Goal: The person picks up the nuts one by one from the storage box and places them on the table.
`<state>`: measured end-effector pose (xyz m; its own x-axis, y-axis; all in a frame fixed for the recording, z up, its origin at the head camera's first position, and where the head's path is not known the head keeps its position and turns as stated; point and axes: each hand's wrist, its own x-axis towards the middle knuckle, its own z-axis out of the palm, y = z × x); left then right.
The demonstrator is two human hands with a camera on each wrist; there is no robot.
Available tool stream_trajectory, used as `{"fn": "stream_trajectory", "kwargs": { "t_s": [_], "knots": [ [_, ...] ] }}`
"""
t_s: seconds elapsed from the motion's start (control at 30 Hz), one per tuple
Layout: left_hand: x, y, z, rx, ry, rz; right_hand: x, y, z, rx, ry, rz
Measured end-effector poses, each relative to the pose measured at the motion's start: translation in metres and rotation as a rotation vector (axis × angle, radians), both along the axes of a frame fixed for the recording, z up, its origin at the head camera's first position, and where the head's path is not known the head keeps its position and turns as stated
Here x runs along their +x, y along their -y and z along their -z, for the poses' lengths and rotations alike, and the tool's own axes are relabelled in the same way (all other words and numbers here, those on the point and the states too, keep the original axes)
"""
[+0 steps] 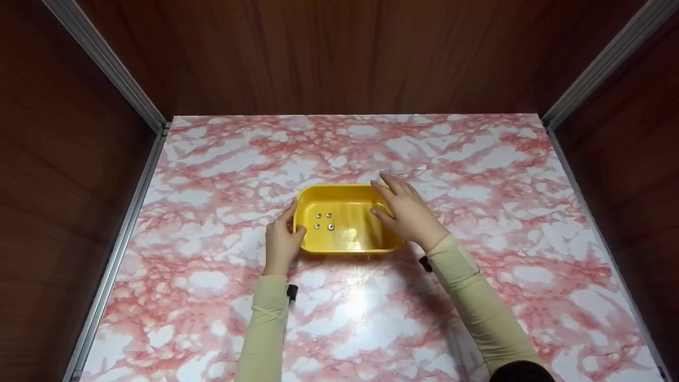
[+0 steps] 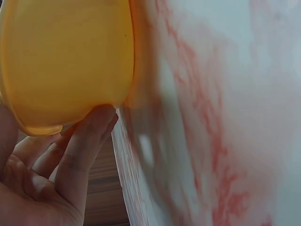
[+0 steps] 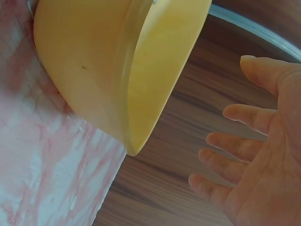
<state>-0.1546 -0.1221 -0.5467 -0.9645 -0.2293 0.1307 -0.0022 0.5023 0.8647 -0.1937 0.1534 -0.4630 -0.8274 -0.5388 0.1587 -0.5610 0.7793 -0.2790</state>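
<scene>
A yellow plastic tub (image 1: 342,193) with rounded corners stands mid-table. On its floor, toward the left end, lie several small shiny metal pieces (image 1: 331,227), too small to identify. My left hand (image 1: 281,240) holds the tub's left end, thumb at the rim and the fingers against the outer wall; the left wrist view shows these fingers (image 2: 77,150) under the tub's end. Over the right end, my right hand (image 1: 409,216) overlaps the tub in the head view. In the right wrist view its fingers (image 3: 221,165) are spread and apart from the tub wall, holding nothing.
The table (image 1: 212,329) has a red and white marbled top. Dark wood-grain panels (image 1: 339,58) rise behind it and at both sides, with metal strips (image 1: 119,244) along the side edges. Beige sleeves (image 1: 268,329) cover both arms.
</scene>
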Motion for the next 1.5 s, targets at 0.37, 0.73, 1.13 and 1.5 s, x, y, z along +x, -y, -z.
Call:
{"fn": "stream_trajectory", "kwargs": {
  "t_s": [0.37, 0.73, 1.13, 1.5],
  "knots": [
    [-0.001, -0.001, 0.001, 0.008, 0.02, -0.007, -0.004, 0.008, 0.0, -0.022, 0.0, -0.031],
    [-0.001, -0.002, 0.002, -0.007, 0.007, -0.014, -0.007, 0.018, -0.005, -0.007, 0.004, -0.054],
    [-0.002, -0.002, 0.001, 0.002, 0.002, -0.006, -0.01, 0.027, -0.006, -0.005, -0.022, -0.116],
    [-0.001, -0.001, 0.003, -0.025, -0.001, -0.021, -0.011, 0.032, -0.005, -0.056, 0.031, -0.145]
  ]
}}
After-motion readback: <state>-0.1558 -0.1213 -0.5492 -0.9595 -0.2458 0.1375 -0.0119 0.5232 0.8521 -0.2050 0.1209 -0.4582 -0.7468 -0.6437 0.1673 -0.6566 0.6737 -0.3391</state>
